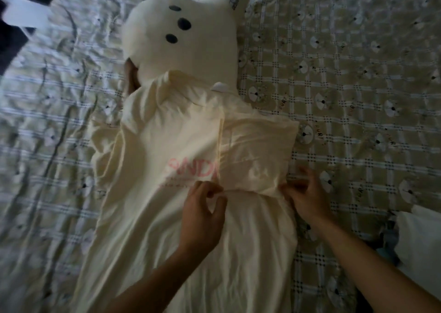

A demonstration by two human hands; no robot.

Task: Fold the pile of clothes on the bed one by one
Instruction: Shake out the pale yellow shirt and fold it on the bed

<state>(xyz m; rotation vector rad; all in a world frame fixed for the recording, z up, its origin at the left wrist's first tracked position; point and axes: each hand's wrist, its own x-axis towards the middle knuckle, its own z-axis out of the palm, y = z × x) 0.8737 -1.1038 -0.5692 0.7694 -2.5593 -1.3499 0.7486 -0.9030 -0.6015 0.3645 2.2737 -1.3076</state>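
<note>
Cream T-shirt [167, 253] lies flat on the bed [358, 97], long axis 6 to 12 o'clock, hem near, collar far. Midway, left hand [202, 207] and right hand [307, 198] each grip-pinch its folded-over flap's near edge. White plush [181, 50] at 12.

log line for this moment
step: folding cream shirt | left hand: pinches folded sleeve hem | right hand: pinches same hem | plush toy: at collar
</note>
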